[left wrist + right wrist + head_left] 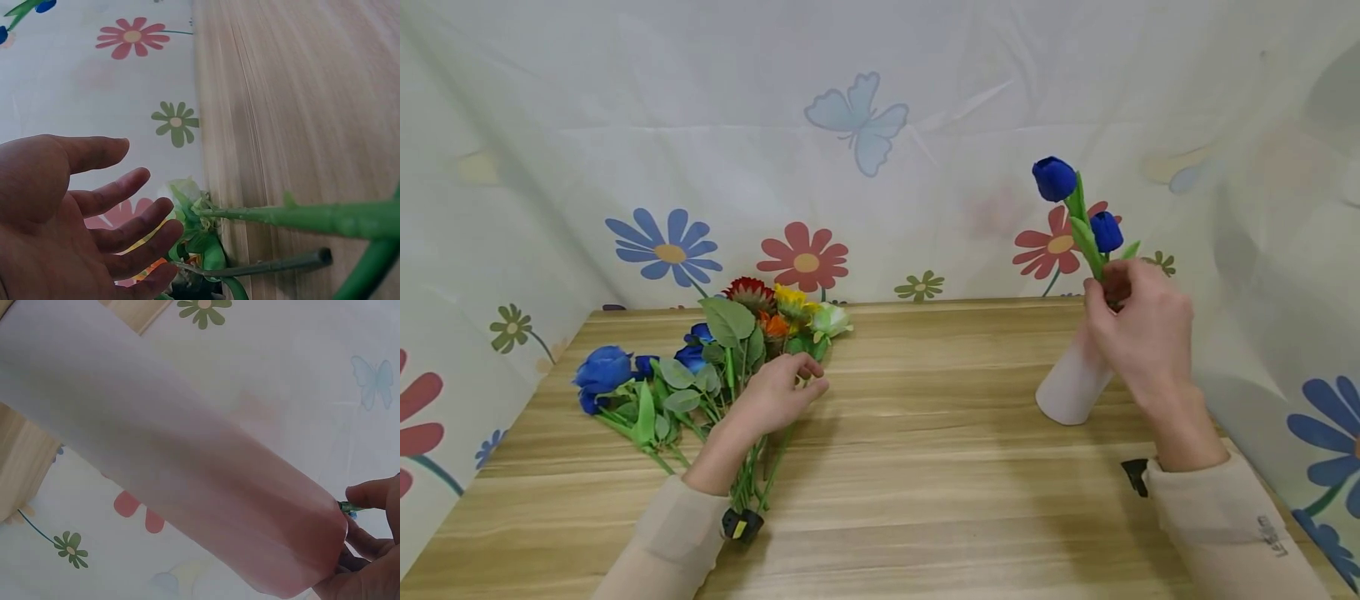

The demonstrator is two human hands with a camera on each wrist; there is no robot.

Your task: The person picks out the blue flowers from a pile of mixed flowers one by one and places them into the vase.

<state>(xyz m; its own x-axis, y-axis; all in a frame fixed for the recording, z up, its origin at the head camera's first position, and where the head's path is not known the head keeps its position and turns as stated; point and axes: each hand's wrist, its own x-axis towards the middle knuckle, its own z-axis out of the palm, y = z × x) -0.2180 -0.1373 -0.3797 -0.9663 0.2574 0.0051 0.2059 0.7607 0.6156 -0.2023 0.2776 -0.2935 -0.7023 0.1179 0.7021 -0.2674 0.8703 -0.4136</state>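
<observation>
At the mouth of a white-to-pink vase (pixel 1071 383), my right hand (pixel 1146 325) pinches the green stem of a blue artificial tulip (pixel 1055 179). A second blue tulip (pixel 1106 232) stands just above the fingers; whether its stem is also gripped is hidden. In the right wrist view the vase (pixel 175 450) fills the middle, with thumb and fingers of the right hand (pixel 375 544) at its rim around a bit of green stem (pixel 351 507). My left hand (pixel 782 390), fingers loosely spread and holding nothing, hovers over the pile of artificial flowers; the left wrist view shows this hand (pixel 81 219) with an empty palm.
Left on the wooden table (pixel 910 467) lie a blue rose (pixel 604 369), a red flower (pixel 750 293), a yellow flower (pixel 793 302), an orange flower (pixel 773 325) and a pale white-green flower (pixel 831 321), stems toward the front. A floral-printed curtain (pixel 925 200) surrounds the table's back and sides.
</observation>
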